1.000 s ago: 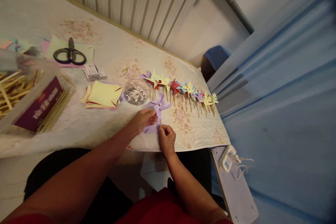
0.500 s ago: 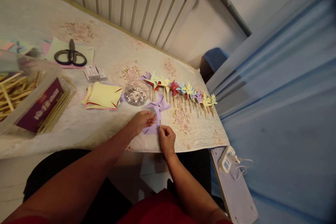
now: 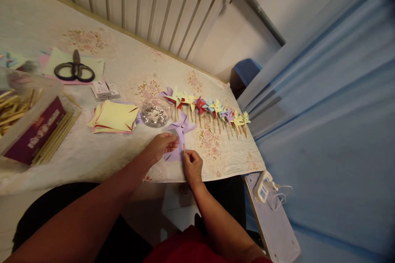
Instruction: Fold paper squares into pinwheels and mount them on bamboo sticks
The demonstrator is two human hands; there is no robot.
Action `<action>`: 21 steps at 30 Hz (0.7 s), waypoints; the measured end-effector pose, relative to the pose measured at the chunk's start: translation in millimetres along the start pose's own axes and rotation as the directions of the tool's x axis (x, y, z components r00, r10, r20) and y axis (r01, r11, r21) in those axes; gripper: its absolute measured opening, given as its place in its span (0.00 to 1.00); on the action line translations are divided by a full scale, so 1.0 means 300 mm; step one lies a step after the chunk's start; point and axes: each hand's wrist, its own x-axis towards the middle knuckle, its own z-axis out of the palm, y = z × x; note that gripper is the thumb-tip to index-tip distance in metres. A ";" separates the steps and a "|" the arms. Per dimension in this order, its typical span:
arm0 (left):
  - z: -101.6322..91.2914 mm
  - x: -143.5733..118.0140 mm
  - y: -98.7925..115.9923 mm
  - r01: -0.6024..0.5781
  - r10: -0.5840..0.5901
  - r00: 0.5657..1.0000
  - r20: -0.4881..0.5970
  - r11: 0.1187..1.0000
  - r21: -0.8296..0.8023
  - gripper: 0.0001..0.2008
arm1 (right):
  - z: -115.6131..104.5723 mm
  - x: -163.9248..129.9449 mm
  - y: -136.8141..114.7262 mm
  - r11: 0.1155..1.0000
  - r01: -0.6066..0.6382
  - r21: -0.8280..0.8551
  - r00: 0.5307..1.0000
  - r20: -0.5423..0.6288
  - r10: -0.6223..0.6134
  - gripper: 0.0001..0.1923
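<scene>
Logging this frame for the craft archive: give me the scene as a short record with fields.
left hand: pinches the purple pinwheel
right hand: holds a thin wooden stick upright at the pinwheel
behind it: row of finished pinwheels, clear dish of pins
left of dish: yellow paper squares, scissors
surface: floral tablecloth

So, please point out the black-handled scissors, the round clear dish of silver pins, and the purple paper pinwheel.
Black-handled scissors (image 3: 74, 70): head view, on the handle loops.
Round clear dish of silver pins (image 3: 153, 112): head view, dish centre.
Purple paper pinwheel (image 3: 182, 126): head view, upper blade.
</scene>
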 end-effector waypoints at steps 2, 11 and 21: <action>0.000 0.002 -0.001 0.001 -0.001 1.000 -0.006 1.000 -0.005 0.14 | -0.001 0.000 -0.005 1.000 0.004 -0.003 1.000 0.002 -0.004 0.10; -0.003 0.004 0.001 0.019 -0.019 1.000 -0.005 1.000 -0.014 0.15 | -0.003 -0.002 -0.008 1.000 0.013 -0.015 1.000 0.000 -0.013 0.09; -0.005 0.003 0.003 0.010 -0.011 1.000 0.013 1.000 0.003 0.15 | -0.003 -0.002 -0.007 1.000 0.008 -0.022 1.000 -0.005 -0.008 0.09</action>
